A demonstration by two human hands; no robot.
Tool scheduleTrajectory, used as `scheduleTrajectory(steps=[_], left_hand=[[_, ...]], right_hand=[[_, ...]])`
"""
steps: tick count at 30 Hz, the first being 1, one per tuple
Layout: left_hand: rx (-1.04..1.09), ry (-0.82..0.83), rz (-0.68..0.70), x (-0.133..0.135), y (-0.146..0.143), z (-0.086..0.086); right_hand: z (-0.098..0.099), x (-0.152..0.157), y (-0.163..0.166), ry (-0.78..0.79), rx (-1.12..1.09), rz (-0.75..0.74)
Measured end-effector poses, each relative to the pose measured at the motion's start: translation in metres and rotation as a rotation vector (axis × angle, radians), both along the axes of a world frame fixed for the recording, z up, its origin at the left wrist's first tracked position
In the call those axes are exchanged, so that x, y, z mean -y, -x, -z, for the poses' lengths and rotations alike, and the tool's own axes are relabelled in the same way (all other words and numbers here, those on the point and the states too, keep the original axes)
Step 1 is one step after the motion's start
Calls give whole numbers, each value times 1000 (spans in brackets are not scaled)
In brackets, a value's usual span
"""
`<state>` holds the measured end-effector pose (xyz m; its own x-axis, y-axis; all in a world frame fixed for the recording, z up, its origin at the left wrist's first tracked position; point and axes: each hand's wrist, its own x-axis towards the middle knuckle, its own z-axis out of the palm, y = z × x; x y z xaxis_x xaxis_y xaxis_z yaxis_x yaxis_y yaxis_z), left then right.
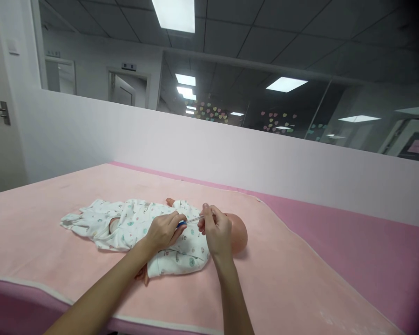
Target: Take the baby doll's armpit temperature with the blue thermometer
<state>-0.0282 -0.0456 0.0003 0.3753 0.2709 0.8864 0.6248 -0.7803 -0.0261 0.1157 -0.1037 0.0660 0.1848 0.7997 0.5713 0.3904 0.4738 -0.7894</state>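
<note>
A baby doll (239, 235) lies on its back on a pink mat (282, 279), its head to the right. It wears a white printed onesie (125, 228). Above its chest, my left hand (164, 230) is closed around the blue end piece (181, 224) of a thin clear stick that looks like a thermometer (194, 219). My right hand (216, 232) pinches the other end of this stick between thumb and fingers, near the doll's head. The hand and wrist hide the doll's face and neck. One doll hand (142, 275) shows below my left forearm.
The mat lies over a darker pink padded surface (352, 242) with its front edge near me. A white low wall (230, 153) with a window above it runs along the back. A door with a handle (4, 113) stands at the far left.
</note>
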Motion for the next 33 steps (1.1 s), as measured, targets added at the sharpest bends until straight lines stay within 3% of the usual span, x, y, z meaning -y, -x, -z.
scheduleTrajectory(steps=[4,11,14,17,20,22,25,28,30,33], left_hand=[[99,-44,65,-2,6,4],[138,59,26,-9,14,16],[150,-60,24,-10,15,12],[170,-216,62,-9,15,6],[169,-262,101,-9,14,3],[193,-227,82,-9,13,2],[344,-129,10,-10,13,2],[479,0,-72,-12,14,1],[512,72,-119,-13,16,0],[516,142,-168,-13,17,-2]], right_hand=[[-7,0,11,-28,101,101],[-4,-7,34,-69,180,62],[-8,-11,34,-110,182,44],[-12,-16,32,53,80,-198],[-18,-21,30,267,44,-495],[-31,-22,23,281,90,-538],[-65,-15,-1,151,69,-507],[-94,-5,-27,-154,-14,-426],[-99,-3,-33,-322,111,-309],[-87,-8,-23,-404,346,-178]])
